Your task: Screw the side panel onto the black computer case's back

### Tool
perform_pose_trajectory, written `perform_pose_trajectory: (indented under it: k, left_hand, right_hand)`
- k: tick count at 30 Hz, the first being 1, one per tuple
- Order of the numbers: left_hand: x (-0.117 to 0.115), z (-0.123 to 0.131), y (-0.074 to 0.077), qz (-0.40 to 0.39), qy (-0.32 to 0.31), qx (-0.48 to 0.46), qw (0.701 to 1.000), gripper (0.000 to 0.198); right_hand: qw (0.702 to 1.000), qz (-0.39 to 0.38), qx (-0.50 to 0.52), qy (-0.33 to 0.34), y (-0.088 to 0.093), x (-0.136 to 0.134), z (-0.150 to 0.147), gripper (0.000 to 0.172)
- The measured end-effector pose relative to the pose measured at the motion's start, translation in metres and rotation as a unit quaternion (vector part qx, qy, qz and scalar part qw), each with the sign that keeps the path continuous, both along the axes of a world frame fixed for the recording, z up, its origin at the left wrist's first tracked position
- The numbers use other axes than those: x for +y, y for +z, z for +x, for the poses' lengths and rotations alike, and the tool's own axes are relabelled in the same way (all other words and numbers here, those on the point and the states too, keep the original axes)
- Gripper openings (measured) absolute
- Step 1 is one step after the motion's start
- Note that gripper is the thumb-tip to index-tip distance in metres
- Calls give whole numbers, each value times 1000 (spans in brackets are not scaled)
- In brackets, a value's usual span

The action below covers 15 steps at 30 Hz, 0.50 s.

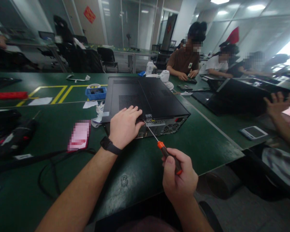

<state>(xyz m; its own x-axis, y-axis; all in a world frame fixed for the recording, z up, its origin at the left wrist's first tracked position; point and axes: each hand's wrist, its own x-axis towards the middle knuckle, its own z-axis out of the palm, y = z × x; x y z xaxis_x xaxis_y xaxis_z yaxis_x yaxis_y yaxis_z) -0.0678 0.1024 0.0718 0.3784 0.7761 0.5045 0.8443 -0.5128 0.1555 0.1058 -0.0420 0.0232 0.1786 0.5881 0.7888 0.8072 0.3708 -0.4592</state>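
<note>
A black desktop computer case (pixel 157 91) lies flat on the green table, its rear panel with a fan grille (pixel 171 128) facing me. My left hand (pixel 127 124) rests on the case's near edge, fingers stretched over the top and thumb beside the rear panel. Whether a small part sits under that thumb is hidden. Wrapped round the orange and dark handle of a screwdriver (pixel 161 145) is my right hand (pixel 180 174). The screwdriver's thin shaft slants up and left, and its tip meets the top of the rear panel beside my left thumb.
Left of the case are a blue parts tray (pixel 96 93), a pink-screened phone (pixel 79 135), black cables and a power tool (pixel 16 137). A white-framed device (pixel 253 132) lies to the right, near a co-worker's spread hand (pixel 279 103). Another person (pixel 186 58) works across the table.
</note>
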Motion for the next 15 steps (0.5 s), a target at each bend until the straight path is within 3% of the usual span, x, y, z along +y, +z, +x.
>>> perform_pose_trajectory:
  k: [7,15]
  left_hand:
    - [-1,0,0,1,4,3,1000,38]
    - [0,-1,1,0,-1,-2,1000,41]
  right_hand:
    - [1000,-25,-11,8,9,-5,-5,22]
    - [999,-16,44,-23,-4,-2,-3,22]
